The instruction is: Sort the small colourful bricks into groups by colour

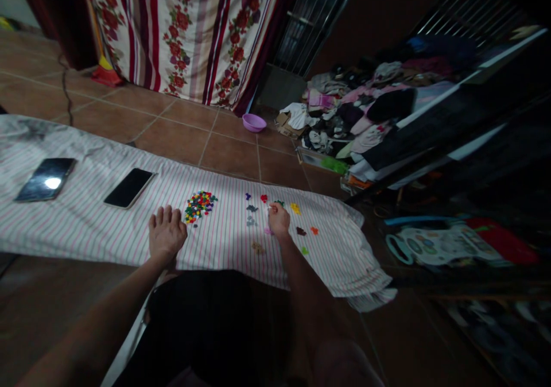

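Pile (200,204) of small pieces, on the counter (224,243), has its long axis slanting away to the right. Nearest the close edge I see a tan group (257,248). My left hand (167,232) rests just beside the pile, fingers slightly apart. My right hand (279,219) is among the colour groups (295,208), fingertips drawn together; whether they clamp a piece I cannot tell. I have room on the striped cloth between pile and groups. The pile looks red, yellow, green and dark. Past the far edge sits a purple bowl (253,123).
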Tool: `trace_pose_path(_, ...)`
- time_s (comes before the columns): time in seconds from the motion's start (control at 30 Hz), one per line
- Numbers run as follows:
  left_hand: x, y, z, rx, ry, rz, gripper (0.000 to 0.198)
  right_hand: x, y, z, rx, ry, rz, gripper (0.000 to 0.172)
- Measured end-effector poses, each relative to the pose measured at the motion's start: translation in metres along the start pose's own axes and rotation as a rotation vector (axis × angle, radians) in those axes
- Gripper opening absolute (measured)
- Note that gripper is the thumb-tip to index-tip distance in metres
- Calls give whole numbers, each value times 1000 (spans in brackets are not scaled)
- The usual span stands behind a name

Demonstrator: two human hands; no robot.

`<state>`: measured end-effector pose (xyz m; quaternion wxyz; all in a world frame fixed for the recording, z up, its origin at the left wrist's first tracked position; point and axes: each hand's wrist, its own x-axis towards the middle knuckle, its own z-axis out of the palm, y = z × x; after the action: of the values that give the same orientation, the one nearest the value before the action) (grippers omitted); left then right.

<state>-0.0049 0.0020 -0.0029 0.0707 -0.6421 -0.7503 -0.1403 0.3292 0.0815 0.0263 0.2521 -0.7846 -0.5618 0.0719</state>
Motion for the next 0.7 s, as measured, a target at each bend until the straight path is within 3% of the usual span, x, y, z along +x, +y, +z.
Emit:
trace_pose_path(0.3, 0, -1, 3, -10, 17, 6, 45, 19, 9, 3, -119, -12, -20, 30)
trace_pose_path(0.7, 0, -2, 8, -19, 29, 3, 44, 20, 17, 15, -227, -71, -89, 30)
